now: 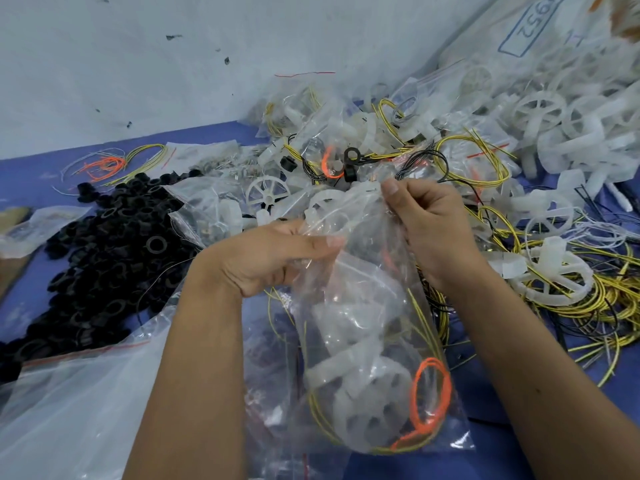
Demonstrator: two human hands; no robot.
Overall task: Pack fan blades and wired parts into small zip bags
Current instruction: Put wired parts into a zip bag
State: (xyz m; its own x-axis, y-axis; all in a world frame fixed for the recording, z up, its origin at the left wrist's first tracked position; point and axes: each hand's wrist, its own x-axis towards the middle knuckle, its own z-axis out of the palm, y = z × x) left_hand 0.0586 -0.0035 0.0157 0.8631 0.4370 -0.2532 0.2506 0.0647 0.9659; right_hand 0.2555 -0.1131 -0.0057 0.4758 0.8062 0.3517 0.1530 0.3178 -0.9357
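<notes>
To the outside of your left hand (277,251) a heap of black plastic rings (104,258) lies on the blue bench (27,174), and a large clear bag with a red zip line (79,386) spreads under your left forearm, partly covering the near edge of that heap. Beyond both hands, filled small bags (311,133) pile against the pale wall (138,46), mixed with loose black rings and yellow wire. A small bunch of orange and yellow wires (114,164) lies far beyond your left hand, near the wall. To the outside of your right hand (429,223) white fan wheels (550,275) sit tangled in loops of yellow and black wire (606,306), and a bigger drift of white fan parts (571,116) fills the far corner on that side; this tangle lies just beside your right wrist. Between your hands you hold a small clear zip bag (367,306), raised at its mouth and hanging down toward you between your forearms. Your left hand pinches one side of the bag's top between thumb and curled fingers; your right hand pinches the other side, thumb tip up. Inside the bag, low down, you can see a white fan blade (360,403), a loop of orange wire (433,396) beside it on the right-hand side, and thin yellow wire (422,317) running along the bag's edge. The plastic is crumpled and glossy, so finer contents are hard to make out.
</notes>
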